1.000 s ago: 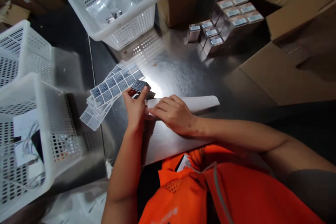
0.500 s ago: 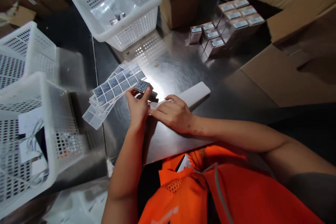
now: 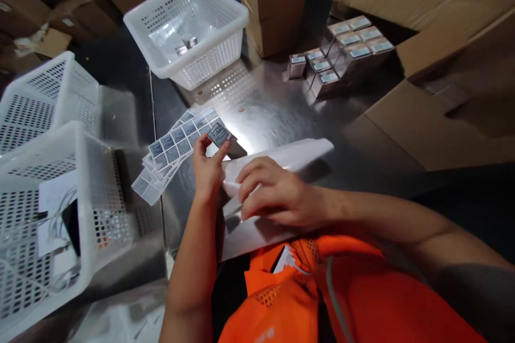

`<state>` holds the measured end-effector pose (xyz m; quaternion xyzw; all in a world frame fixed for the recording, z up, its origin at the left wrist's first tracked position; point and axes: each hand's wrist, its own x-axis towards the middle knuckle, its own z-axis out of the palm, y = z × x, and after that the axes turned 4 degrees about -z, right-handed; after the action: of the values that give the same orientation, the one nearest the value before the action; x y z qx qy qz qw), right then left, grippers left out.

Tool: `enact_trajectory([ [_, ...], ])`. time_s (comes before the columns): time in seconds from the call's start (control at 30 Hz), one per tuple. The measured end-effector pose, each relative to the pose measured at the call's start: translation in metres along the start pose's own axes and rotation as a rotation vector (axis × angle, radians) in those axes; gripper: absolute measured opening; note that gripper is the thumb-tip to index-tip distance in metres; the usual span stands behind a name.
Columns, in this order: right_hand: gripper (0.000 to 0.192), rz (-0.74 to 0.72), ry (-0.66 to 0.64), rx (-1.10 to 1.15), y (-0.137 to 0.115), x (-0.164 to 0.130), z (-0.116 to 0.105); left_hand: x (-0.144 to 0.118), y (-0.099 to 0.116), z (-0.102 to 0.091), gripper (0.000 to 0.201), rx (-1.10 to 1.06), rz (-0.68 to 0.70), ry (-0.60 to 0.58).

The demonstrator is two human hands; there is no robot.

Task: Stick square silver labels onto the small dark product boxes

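My left hand [image 3: 209, 166] pinches a small box [image 3: 219, 134] whose upward face carries a dark printed label. Below and to the right of it, a glossy white sheet [image 3: 298, 153] is bent up off the metal table, its lower part lying flat near the front edge. My right hand [image 3: 277, 193] has its fingers curled over this sheet at the near end; the fingertips are partly hidden. Just left of the box lie overlapping label sheets [image 3: 173, 144], printed with rows of dark squares.
A white perforated basket [image 3: 217, 59] with small shiny pieces stands at the back. White baskets [image 3: 82, 198] are on the left, one holding cables and papers. Small boxes [image 3: 346, 53] are grouped at the back right, beside open cardboard cartons [image 3: 406, 123].
The white sheet has risen and bent upward as my right hand lifted and curled its fingers. My left hand has tilted the box, so its labelled face shows more.
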<state>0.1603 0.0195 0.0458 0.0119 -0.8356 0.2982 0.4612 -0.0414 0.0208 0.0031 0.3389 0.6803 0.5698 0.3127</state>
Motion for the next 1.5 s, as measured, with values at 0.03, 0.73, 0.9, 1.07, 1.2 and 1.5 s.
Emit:
enact_trajectory([
  [0.03, 0.005, 0.092, 0.073, 0.149, -0.003, 0.004, -0.014, -0.002, 0.001, 0.001, 0.063, -0.054, 0.036, -0.057],
  [0.73, 0.066, 0.965, 0.361, 0.707, 0.016, -0.001, -0.055, -0.039, -0.004, 0.018, 0.062, -0.327, 0.173, -0.559],
  [0.9, 0.066, 0.962, 0.356, 0.708, 0.016, -0.001, -0.055, -0.040, -0.002, 0.018, 0.064, -0.301, 0.164, -0.520],
  [1.07, 0.064, 0.951, 0.371, 0.720, 0.015, 0.000, -0.055, -0.042, -0.001, 0.016, 0.067, -0.256, 0.111, -0.500],
  [1.2, 0.064, 0.953, 0.367, 0.715, 0.014, 0.001, -0.055, -0.042, -0.001, 0.015, 0.068, -0.250, 0.104, -0.487],
  [1.5, 0.061, 0.936, 0.401, 0.716, 0.012, 0.003, -0.054, -0.040, 0.002, 0.016, 0.062, -0.266, 0.172, -0.502],
])
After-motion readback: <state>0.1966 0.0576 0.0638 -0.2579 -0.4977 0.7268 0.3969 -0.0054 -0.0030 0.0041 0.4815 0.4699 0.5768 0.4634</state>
